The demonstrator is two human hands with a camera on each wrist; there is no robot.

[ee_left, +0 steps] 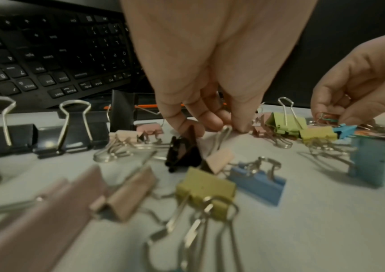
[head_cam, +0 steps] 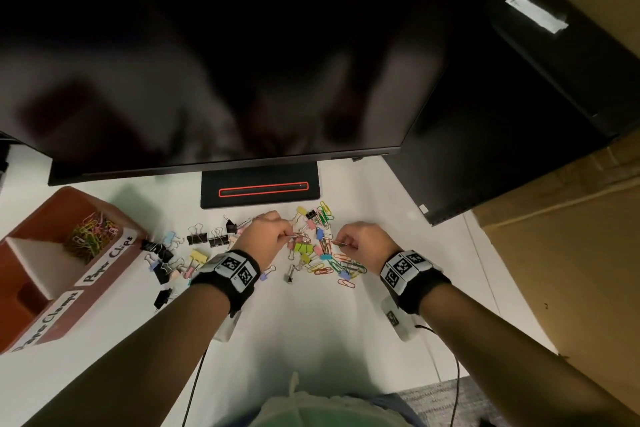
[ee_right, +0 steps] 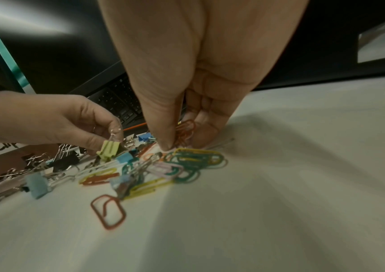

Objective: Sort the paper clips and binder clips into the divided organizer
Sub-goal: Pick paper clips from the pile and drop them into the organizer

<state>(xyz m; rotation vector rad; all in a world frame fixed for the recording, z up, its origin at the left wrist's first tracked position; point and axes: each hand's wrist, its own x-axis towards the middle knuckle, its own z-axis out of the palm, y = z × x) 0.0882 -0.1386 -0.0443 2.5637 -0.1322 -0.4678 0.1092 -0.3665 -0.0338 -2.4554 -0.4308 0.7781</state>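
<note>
The brown divided organizer (head_cam: pixel 114 263) is sitting at the left of the white counter (head_cam: pixel 294 322), wearing two handwritten white labels on its near wall: one is reading "Paper Clips" (head_cam: pixel 109 260), the other is showing only partly and looking like "Paper Clamps" (head_cam: pixel 48 319). The compartment behind the first label is holding a heap of coloured paper clips (head_cam: pixel 90 236); the compartment behind the second is lying in shadow. The rest of the paper clips (ee_right: pixel 193 160) and the binder clips (head_cam: pixel 199 239) are lying mixed and scattered on the counter in front of the monitor base (head_cam: pixel 259 190), between and beside the two hands. The left hand (head_cam: pixel 265 230) is reaching down over the pile with fingers curled, its grip pinching the wire handle of a pink binder clip (ee_left: pixel 219 160). The right hand (head_cam: pixel 363 243) is pointing fingers-down at the heap, thumb and fingertips (ee_right: pixel 166 143) closed together on an orange paper clip (ee_right: pixel 186 131). Both wrists are wearing black bands with square coded markers. A black keyboard (ee_left: pixel 47 55) is lying beyond the clips.
</note>
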